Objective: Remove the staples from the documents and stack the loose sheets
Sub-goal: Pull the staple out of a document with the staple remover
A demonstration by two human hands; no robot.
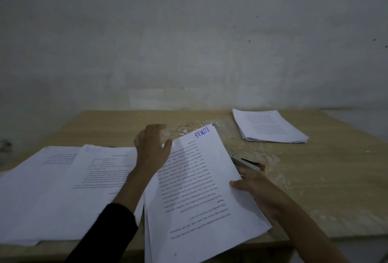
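Observation:
A printed document point(199, 195) with a blue "LUNAS" stamp at its far end lies tilted in front of me, text upside down. My left hand point(152, 147) rests at its far left edge, thumb touching the paper, fingers spread. My right hand point(258, 189) pinches the document's right edge, thumb on top. A metal staple remover point(249, 164) with an orange tip pokes out just beyond that hand; whether the fingers hold it too is unclear. Small staples and paper bits point(189, 127) are scattered beyond the document.
A pile of printed documents point(63, 189) spreads over the table's left side. A neat stack of loose sheets point(268, 126) sits at the far right. The wooden table point(325, 178) ends at a grey wall behind; its front edge lies under my forearms.

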